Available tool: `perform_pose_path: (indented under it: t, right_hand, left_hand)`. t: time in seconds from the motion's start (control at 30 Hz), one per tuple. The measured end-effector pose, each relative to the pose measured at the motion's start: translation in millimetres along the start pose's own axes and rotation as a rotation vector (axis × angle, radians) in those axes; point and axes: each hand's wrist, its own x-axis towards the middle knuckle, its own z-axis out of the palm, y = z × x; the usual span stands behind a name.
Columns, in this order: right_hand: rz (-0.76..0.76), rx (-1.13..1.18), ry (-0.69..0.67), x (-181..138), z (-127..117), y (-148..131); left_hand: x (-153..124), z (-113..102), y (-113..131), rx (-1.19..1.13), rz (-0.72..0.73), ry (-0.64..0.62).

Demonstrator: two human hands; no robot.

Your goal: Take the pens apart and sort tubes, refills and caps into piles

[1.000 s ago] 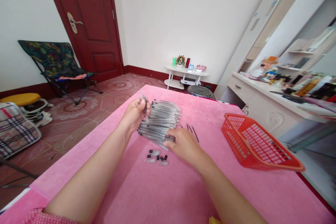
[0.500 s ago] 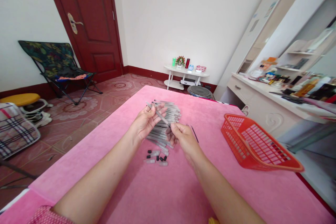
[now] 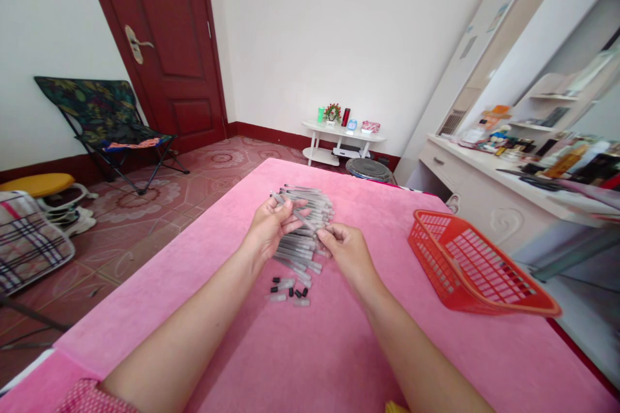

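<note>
Both my hands meet over a heap of grey translucent pen barrels (image 3: 305,219) on the pink table (image 3: 300,348). My left hand (image 3: 271,226) grips one pen barrel (image 3: 290,210), which slants toward the right. My right hand (image 3: 346,251) pinches that barrel's lower end between thumb and fingers. Several small black and clear pen caps (image 3: 289,290) lie on the cloth just below the heap.
A red plastic basket (image 3: 472,264) lies tilted at the table's right. A white dresser (image 3: 513,187) crowded with bottles stands beyond it. On the floor to the left are a folding chair (image 3: 104,119), a yellow stool (image 3: 36,184) and a plaid bag (image 3: 26,239). A red door (image 3: 159,39) is behind.
My left hand tipped its barrel from upright to slanted. My right hand rose from the heap's near edge and took hold of that barrel's end.
</note>
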Motion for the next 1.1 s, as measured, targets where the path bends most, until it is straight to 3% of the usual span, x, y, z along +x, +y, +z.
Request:
perform_pose_path:
  t: [0.1,0.23,0.4,0.57,0.7,0.87,1.0,1.1]
  right_hand:
    - [-0.046,-0.006,0.017,0.2,-0.5,1.7]
    - [0.053,0.002,-0.070,-0.7,0.4,2.8]
    - [-0.067,-0.053,0.037,-0.1,0.3,2.5]
    - [0.025,-0.012,-0.064,1.7,-0.7,4.9]
    - [-0.062,-0.015,0.034,1.9,-0.2,5.7]
    - [0.083,0.051,-0.096,0.5,0.8,4.7]
    - [-0.022,0.019,-0.002,0.4,0.0,3.3]
    - [0.045,0.068,-0.040,0.9,0.0,1.2]
  left_hand:
    - [0.0,-0.1,-0.7,-0.003,0.001,0.008]
    - [-0.2,-0.4,-1.2,0.011,0.005,-0.002]
    - [-0.2,-0.3,-1.5,0.000,0.004,0.010]
    - [-0.1,0.9,-1.6,-0.010,-0.001,0.028]
    - [0.2,0.6,-1.4,-0.023,-0.010,0.037]
    - [1.3,0.0,-2.3,-0.020,-0.018,0.033]
    - [1.7,-0.2,-2.4,-0.008,-0.014,0.035]
    - [1.7,-0.4,-2.7,-0.013,-0.014,0.040]
